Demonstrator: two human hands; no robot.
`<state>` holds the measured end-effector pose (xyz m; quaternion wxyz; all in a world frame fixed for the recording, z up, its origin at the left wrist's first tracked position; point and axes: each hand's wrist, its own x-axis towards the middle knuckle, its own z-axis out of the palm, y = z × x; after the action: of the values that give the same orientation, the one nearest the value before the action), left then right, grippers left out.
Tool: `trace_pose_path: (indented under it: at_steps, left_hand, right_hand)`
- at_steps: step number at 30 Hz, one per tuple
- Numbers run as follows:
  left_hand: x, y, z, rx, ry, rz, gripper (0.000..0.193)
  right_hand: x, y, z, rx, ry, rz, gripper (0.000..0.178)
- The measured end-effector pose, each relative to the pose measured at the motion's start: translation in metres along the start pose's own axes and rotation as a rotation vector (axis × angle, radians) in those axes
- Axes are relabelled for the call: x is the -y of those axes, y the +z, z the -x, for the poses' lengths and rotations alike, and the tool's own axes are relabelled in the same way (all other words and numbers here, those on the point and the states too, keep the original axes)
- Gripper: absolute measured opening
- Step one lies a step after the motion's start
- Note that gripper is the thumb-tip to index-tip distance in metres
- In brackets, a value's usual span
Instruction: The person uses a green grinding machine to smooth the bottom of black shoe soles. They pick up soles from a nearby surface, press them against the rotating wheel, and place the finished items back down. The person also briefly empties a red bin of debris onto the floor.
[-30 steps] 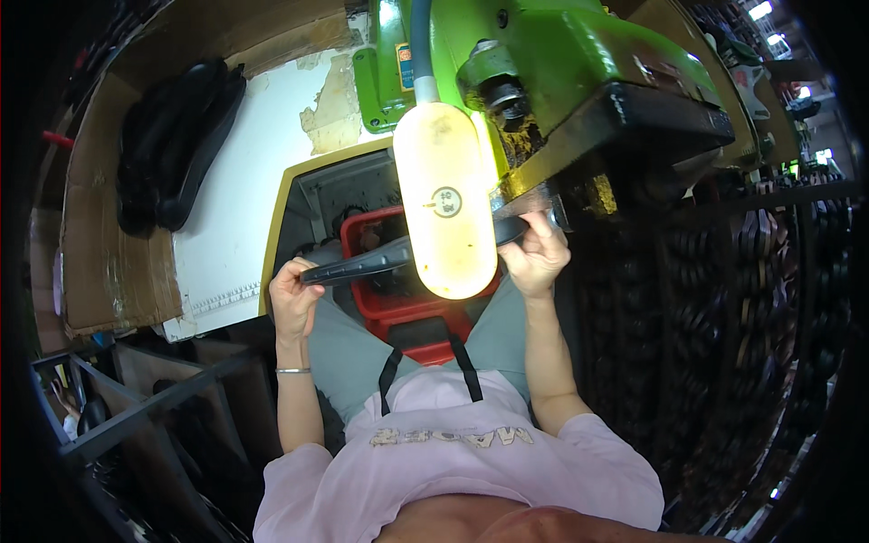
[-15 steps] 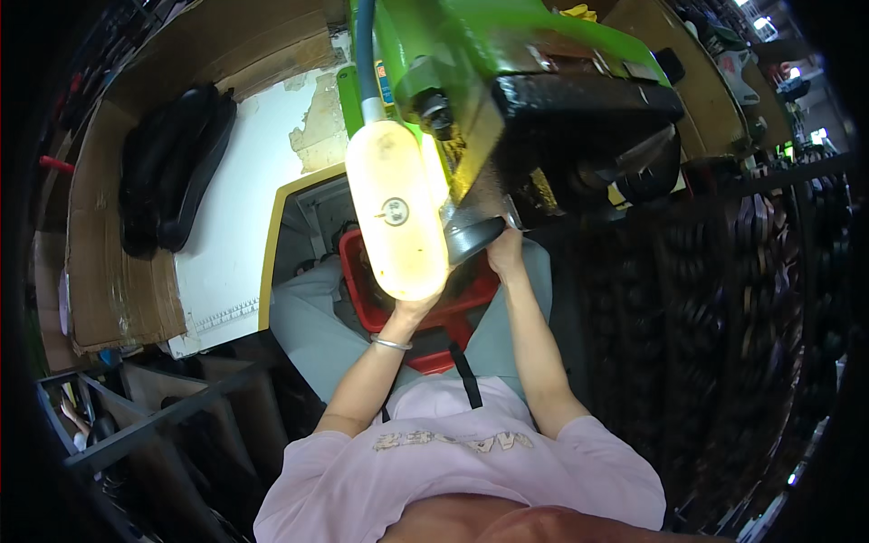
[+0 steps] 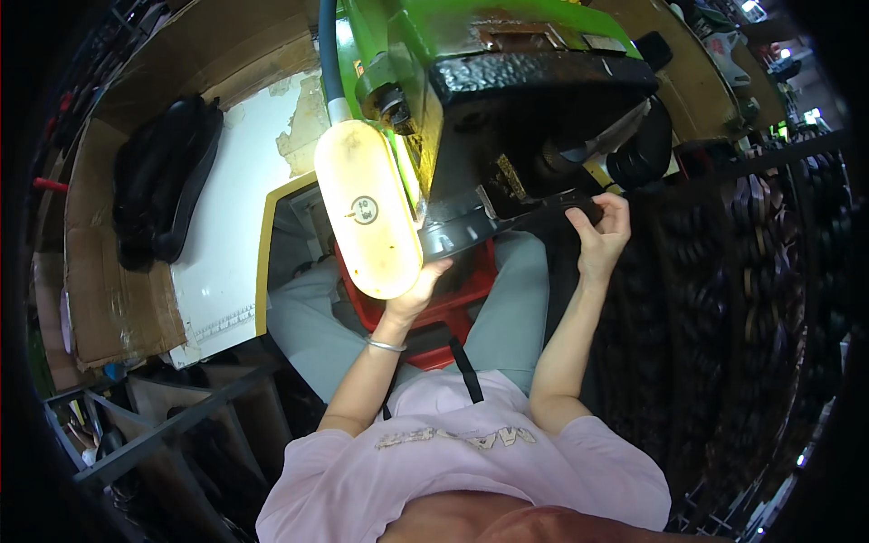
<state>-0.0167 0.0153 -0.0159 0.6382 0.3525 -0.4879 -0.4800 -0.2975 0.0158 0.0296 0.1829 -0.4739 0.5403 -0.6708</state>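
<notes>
Long black sole-shaped piece (image 3: pixel 457 235): it is at the centre of the frame, against the underside of the green and black metal machine (image 3: pixel 539 80).
Right hand (image 3: pixel 604 233): right of centre, it pinches the right end of this piece between thumb and fingers.
Left hand (image 3: pixel 422 288): at the centre, its thumb is just under the left end; the fingers are hidden, so I cannot tell if it grasps.
Glowing oval yellowish lamp (image 3: pixel 369 217): left of centre, covering part of this hand.
Open brown cardboard box (image 3: pixel 116 294): upper left, with dark soft-looking pieces (image 3: pixel 163 181).
</notes>
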Motion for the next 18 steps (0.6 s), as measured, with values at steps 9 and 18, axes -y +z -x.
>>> trace_pose_path:
  at_steps: [9,18]
  left_hand:
    - [-0.006,-0.051,0.018,-0.176,-0.069,0.311,0.049]
    - [-0.078,-0.110,0.053,0.180,0.323,-0.349,0.032]
  right_hand:
    - [0.048,0.052,-0.006,0.214,-0.020,-0.024,0.044]
    - [0.066,0.123,0.121,0.143,0.642,-0.680,0.067]
